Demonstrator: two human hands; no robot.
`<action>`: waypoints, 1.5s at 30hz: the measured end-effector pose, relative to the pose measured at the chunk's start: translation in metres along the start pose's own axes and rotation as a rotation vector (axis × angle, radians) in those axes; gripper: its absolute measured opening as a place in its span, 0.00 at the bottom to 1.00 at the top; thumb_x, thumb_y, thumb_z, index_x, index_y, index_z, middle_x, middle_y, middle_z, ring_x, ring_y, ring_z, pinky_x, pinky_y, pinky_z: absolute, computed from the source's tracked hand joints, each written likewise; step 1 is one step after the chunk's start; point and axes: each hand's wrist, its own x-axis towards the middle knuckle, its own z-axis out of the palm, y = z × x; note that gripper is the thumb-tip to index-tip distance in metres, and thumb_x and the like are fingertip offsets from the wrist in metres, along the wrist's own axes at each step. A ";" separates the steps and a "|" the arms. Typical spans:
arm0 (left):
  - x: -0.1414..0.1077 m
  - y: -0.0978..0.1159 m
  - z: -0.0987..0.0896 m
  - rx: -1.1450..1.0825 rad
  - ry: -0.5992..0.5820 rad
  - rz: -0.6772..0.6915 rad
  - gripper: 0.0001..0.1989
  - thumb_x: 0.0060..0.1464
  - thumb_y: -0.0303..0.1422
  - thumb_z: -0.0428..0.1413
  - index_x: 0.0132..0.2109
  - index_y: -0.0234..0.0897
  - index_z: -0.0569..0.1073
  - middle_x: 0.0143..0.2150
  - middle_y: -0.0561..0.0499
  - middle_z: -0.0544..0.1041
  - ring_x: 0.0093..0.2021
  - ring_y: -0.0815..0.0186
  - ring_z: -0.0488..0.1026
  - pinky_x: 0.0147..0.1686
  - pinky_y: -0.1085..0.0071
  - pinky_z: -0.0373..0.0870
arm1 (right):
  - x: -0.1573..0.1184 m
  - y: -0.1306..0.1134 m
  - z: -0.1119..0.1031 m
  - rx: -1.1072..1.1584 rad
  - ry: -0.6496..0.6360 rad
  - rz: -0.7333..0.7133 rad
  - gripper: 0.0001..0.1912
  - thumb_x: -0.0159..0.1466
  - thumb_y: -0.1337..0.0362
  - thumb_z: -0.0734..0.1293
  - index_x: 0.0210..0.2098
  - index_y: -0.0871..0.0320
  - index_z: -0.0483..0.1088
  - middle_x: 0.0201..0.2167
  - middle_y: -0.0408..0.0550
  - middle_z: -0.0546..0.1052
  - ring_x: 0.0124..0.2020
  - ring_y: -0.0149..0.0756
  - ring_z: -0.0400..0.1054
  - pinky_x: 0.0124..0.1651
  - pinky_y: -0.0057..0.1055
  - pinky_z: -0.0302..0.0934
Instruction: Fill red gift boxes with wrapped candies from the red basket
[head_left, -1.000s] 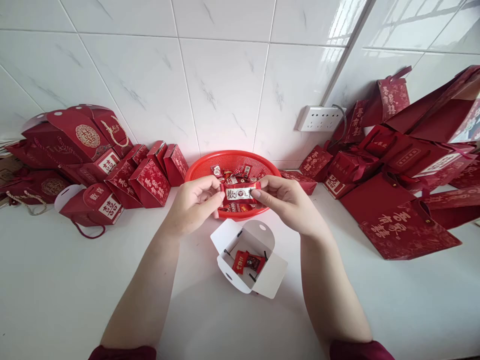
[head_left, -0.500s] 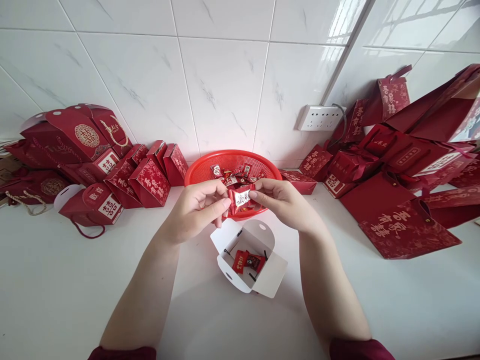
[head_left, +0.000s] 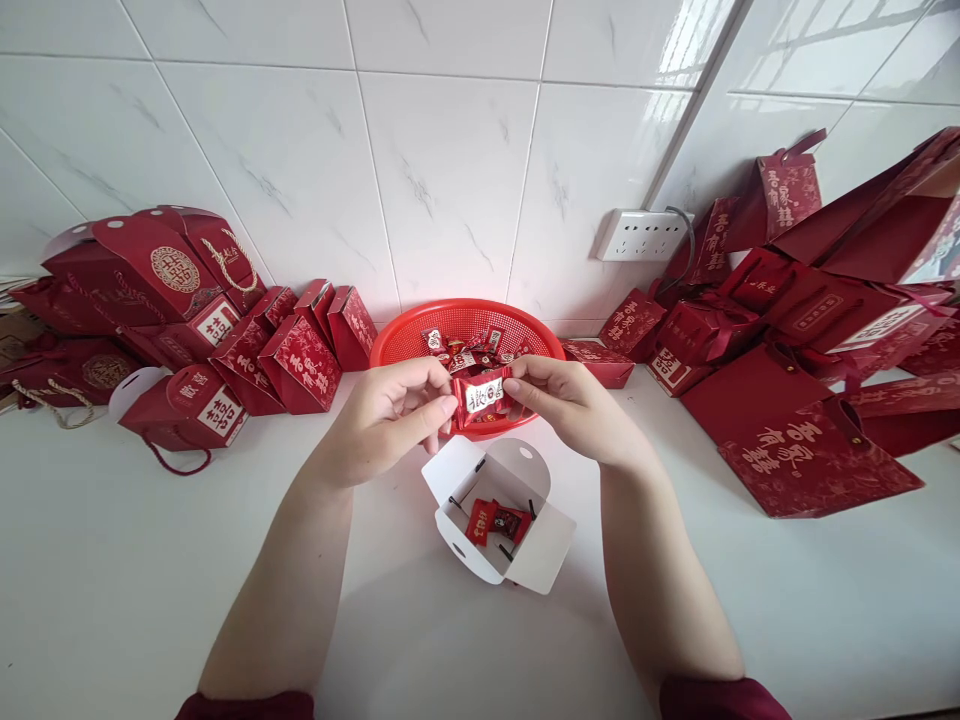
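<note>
Between my two hands a red wrapped candy [head_left: 482,398] is stretched by its ends, its white label with dark characters facing me. My left hand [head_left: 397,412] pinches the left end between thumb and fingers. On the other end, my right hand [head_left: 566,400] has the same kind of pinch. Just behind and below the candy is a red plastic basket [head_left: 405,335] with several wrapped candies [head_left: 457,350] inside. Nearer to me stands an open box with a white inside [head_left: 538,550]; red packets [head_left: 480,522] lie on its bottom.
Red gift boxes [head_left: 300,365] are grouped at the left, some with rope handles. More red boxes and bags [head_left: 810,440] are piled at the right. A power strip [head_left: 641,235] is on the tiled wall [head_left: 450,180] behind the white tabletop [head_left: 480,650].
My hands have drawn slightly apart, the left one shifting a little left. The candy's label now shows more fully and flatter between them. The box and basket stay in place.
</note>
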 end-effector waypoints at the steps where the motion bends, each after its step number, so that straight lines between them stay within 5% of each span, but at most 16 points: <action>1: 0.000 0.000 -0.002 0.020 0.018 -0.004 0.07 0.62 0.28 0.54 0.33 0.35 0.70 0.28 0.55 0.73 0.24 0.74 0.72 0.26 0.78 0.71 | -0.001 -0.002 0.000 0.026 -0.006 -0.011 0.12 0.71 0.59 0.62 0.33 0.57 0.67 0.30 0.43 0.70 0.33 0.33 0.65 0.38 0.31 0.60; 8: -0.002 0.003 -0.011 0.188 0.035 -0.118 0.07 0.61 0.30 0.53 0.33 0.37 0.71 0.30 0.55 0.74 0.26 0.72 0.74 0.29 0.76 0.72 | -0.003 -0.006 -0.004 0.001 -0.030 -0.054 0.12 0.72 0.60 0.60 0.33 0.57 0.65 0.30 0.43 0.69 0.33 0.32 0.63 0.38 0.31 0.59; 13: -0.004 0.004 -0.018 0.559 -0.127 -0.309 0.09 0.60 0.40 0.55 0.37 0.41 0.76 0.34 0.54 0.79 0.31 0.67 0.78 0.30 0.74 0.70 | -0.008 -0.006 -0.015 -0.255 -0.018 -0.021 0.12 0.72 0.61 0.59 0.33 0.56 0.65 0.29 0.42 0.67 0.32 0.32 0.61 0.35 0.30 0.56; 20: -0.001 -0.006 -0.019 0.689 -0.170 -0.268 0.09 0.56 0.30 0.51 0.37 0.40 0.76 0.29 0.53 0.79 0.28 0.64 0.76 0.23 0.74 0.62 | -0.013 -0.009 -0.016 -0.450 -0.372 0.026 0.10 0.69 0.63 0.61 0.37 0.54 0.74 0.30 0.43 0.75 0.29 0.33 0.66 0.31 0.30 0.56; 26: -0.002 0.001 -0.010 0.683 -0.176 -0.220 0.07 0.55 0.29 0.52 0.35 0.40 0.76 0.26 0.55 0.77 0.25 0.66 0.73 0.23 0.75 0.61 | -0.016 -0.008 -0.011 -0.587 -0.192 0.086 0.10 0.69 0.65 0.61 0.39 0.55 0.75 0.32 0.44 0.78 0.29 0.34 0.68 0.30 0.31 0.55; 32: -0.011 0.004 -0.010 0.666 -0.170 -0.246 0.08 0.59 0.37 0.54 0.39 0.42 0.78 0.33 0.52 0.80 0.31 0.64 0.76 0.26 0.74 0.65 | -0.039 -0.016 -0.020 -0.450 -0.112 -0.027 0.09 0.69 0.63 0.62 0.41 0.54 0.74 0.39 0.44 0.79 0.38 0.36 0.71 0.37 0.32 0.63; 39: -0.039 -0.041 -0.018 0.705 -0.322 -0.365 0.12 0.61 0.37 0.52 0.44 0.42 0.79 0.46 0.49 0.81 0.43 0.58 0.78 0.38 0.70 0.72 | -0.080 0.021 -0.029 -0.343 0.102 0.030 0.15 0.64 0.71 0.60 0.48 0.53 0.71 0.48 0.49 0.76 0.49 0.42 0.70 0.46 0.39 0.67; 41: -0.049 -0.049 -0.010 0.581 -0.371 -0.351 0.15 0.60 0.40 0.55 0.51 0.43 0.77 0.51 0.48 0.79 0.48 0.56 0.78 0.42 0.68 0.74 | -0.089 0.039 -0.027 -0.216 0.043 0.031 0.22 0.63 0.72 0.62 0.55 0.50 0.68 0.57 0.50 0.71 0.58 0.44 0.66 0.54 0.44 0.66; 45: -0.066 -0.062 0.016 0.295 -0.281 -0.250 0.41 0.54 0.41 0.63 0.71 0.48 0.55 0.68 0.40 0.64 0.57 0.50 0.74 0.49 0.60 0.76 | -0.099 0.069 -0.018 0.047 -0.150 -0.006 0.43 0.61 0.67 0.69 0.70 0.40 0.48 0.71 0.47 0.52 0.71 0.47 0.48 0.66 0.51 0.54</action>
